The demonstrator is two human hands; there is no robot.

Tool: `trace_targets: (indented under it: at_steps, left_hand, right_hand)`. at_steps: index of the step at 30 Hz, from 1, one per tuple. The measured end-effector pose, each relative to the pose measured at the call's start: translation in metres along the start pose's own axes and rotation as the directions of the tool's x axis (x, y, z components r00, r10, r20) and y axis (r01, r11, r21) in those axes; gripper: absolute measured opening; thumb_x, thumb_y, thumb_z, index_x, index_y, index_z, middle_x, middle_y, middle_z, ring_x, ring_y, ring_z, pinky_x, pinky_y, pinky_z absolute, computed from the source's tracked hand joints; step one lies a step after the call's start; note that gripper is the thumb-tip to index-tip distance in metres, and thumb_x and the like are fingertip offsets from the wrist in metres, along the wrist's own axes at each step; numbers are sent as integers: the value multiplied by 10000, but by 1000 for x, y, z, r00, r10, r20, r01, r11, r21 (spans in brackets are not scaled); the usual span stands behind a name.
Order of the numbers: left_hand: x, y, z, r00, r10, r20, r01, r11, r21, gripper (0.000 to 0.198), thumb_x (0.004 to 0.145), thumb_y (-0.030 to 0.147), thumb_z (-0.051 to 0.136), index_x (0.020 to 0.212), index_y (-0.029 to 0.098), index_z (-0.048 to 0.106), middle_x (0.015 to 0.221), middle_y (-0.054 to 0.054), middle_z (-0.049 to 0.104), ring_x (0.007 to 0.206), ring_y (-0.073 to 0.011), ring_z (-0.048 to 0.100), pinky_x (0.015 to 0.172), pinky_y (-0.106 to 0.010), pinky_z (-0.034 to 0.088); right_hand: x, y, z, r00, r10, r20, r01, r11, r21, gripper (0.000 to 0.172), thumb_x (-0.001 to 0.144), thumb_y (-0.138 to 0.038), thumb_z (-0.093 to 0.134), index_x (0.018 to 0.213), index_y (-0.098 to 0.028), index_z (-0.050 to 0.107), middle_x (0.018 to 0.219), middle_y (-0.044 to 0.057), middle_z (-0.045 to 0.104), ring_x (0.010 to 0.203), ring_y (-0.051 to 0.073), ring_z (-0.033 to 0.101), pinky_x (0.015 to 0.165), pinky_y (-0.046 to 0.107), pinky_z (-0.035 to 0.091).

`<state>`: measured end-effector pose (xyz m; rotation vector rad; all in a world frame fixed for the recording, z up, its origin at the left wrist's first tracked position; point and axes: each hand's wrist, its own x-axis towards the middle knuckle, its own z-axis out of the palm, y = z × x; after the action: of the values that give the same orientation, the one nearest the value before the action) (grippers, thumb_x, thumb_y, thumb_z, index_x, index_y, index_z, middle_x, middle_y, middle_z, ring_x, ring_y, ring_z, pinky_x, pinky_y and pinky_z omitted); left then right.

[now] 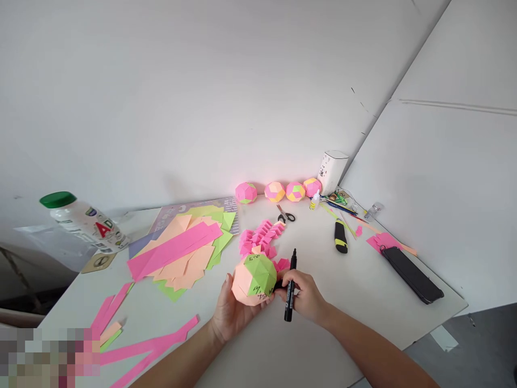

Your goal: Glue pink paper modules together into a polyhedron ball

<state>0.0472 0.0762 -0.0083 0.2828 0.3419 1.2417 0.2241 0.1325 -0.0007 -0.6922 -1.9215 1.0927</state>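
Note:
My left hand [226, 311] cups a folded paper ball [254, 279] of peach and green faces, lifted just above the white table [363, 291]. Black writing shows on its green faces. My right hand [305, 296] grips a black marker [291, 285] held upright, its lower end beside the ball. Behind the ball lies a heap of small folded pink paper pieces [262, 237].
Pink, peach and green paper sheets [181, 250] lie left of centre, pink strips [149, 345] at the front left. Several finished paper balls [274, 191], scissors [286, 216], a white box [332, 171], a highlighter [340, 236], a black case [411, 274] and a green-capped bottle [83, 220] sit around.

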Motion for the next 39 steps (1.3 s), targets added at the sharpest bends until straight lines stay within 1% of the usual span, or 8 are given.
trace_targets:
  at_steps: [6, 13, 18, 22, 26, 29, 31, 39]
  left_hand:
    - [2, 4, -2, 999, -22, 27, 22, 1000, 2, 756, 709, 743, 438, 1150, 142, 561, 1079, -161, 623, 939, -291, 583, 865, -423, 412]
    - [2, 8, -12, 1000, -10, -7, 10, 998, -64, 663, 721, 676, 516, 1149, 171, 548, 1101, -149, 612, 944, -272, 581, 817, -385, 434]
    - [2, 9, -9, 1000, 6, -4, -6, 995, -104, 665, 687, 657, 577, 1125, 156, 579, 1081, -164, 624, 942, -293, 578, 799, -395, 441]
    - [1, 10, -7, 1000, 14, 25, -11, 997, -81, 664, 682, 660, 579, 1096, 141, 602, 1036, -173, 640, 877, -290, 592, 747, -391, 450]
    - [1, 15, -9, 999, 48, 4, -48, 994, -95, 631, 696, 666, 556, 1098, 181, 601, 1066, -159, 632, 913, -307, 588, 703, -385, 454]
    - [2, 17, -11, 997, 75, -10, -76, 993, -86, 606, 710, 659, 545, 1105, 201, 592, 1082, -146, 623, 938, -320, 581, 693, -395, 456]
    - [3, 19, -10, 995, 100, -9, -100, 992, -74, 583, 718, 645, 548, 1107, 212, 588, 1082, -133, 621, 937, -318, 580, 684, -397, 458]
    - [5, 20, -4, 988, 150, -29, -151, 988, -39, 579, 730, 634, 545, 1124, 211, 582, 1076, -126, 612, 905, -296, 581, 649, -378, 468]
  right_hand:
    - [-3, -6, 4, 987, 130, 99, -150, 960, 236, 225, 821, -306, 592, 725, -220, 408, 794, 18, 627, 577, 117, 602, 579, 271, 520]
    - [-2, -6, 8, 997, -58, 58, 52, 993, 103, 201, 855, -222, 500, 674, -209, 414, 746, 28, 614, 583, 103, 541, 571, 240, 476]
    - [-5, 8, 13, 995, -89, 45, 90, 996, -19, 210, 851, -216, 496, 665, -216, 398, 702, 8, 593, 550, 99, 487, 516, 217, 406]
    - [-4, 8, 6, 988, -97, 119, 98, 995, -2, 214, 841, -274, 541, 682, -219, 408, 704, 1, 608, 477, 81, 431, 476, 213, 364]
    - [0, 1, -15, 997, 16, 79, -21, 998, 61, 282, 829, -471, 546, 752, -204, 501, 669, 25, 642, 519, 124, 533, 521, 247, 407]
    - [3, 1, -27, 985, 172, 17, -169, 936, 308, 427, 921, -519, 306, 843, -178, 553, 480, -13, 578, 430, 131, 521, 520, 270, 414]
    - [4, 3, -30, 971, 237, 32, -228, 879, 418, 443, 933, -487, 292, 867, -161, 586, 410, -41, 518, 372, 115, 467, 488, 256, 386]
    - [1, 8, -21, 953, 246, 176, -303, 787, 538, 339, 880, -391, 433, 781, -138, 636, 356, -64, 440, 323, 93, 386, 408, 234, 343]
